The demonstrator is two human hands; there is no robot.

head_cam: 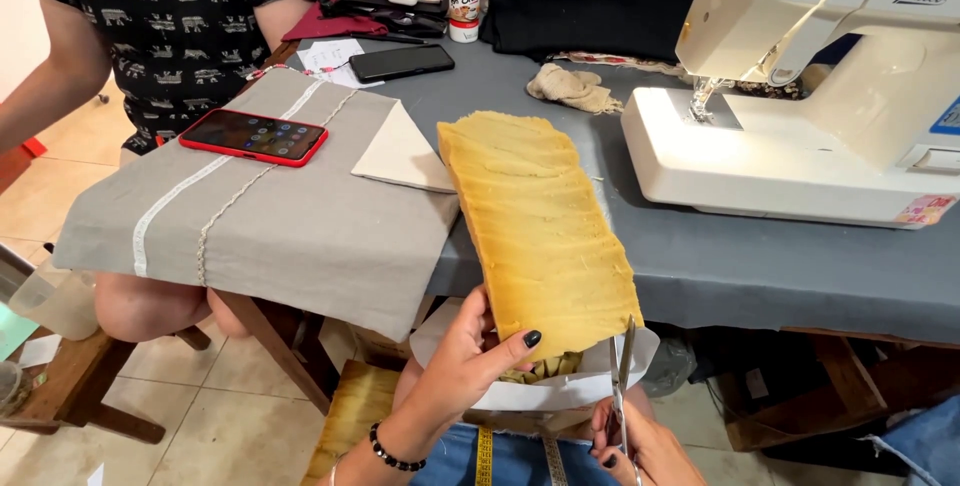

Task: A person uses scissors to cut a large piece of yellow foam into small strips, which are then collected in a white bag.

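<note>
Yellow fabric pinched by left hand; right hand grips scissors

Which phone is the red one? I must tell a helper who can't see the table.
Left of the white sewing machine, a grey cloth drapes over the table edge. The red-cased phone lies on it, screen lit; the other phone is black, dark, farther back.

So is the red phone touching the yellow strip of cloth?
Apart. The head view shows the red phone lying on grey fabric, with a beige folded piece between it and the yellow cloth strip.
</note>
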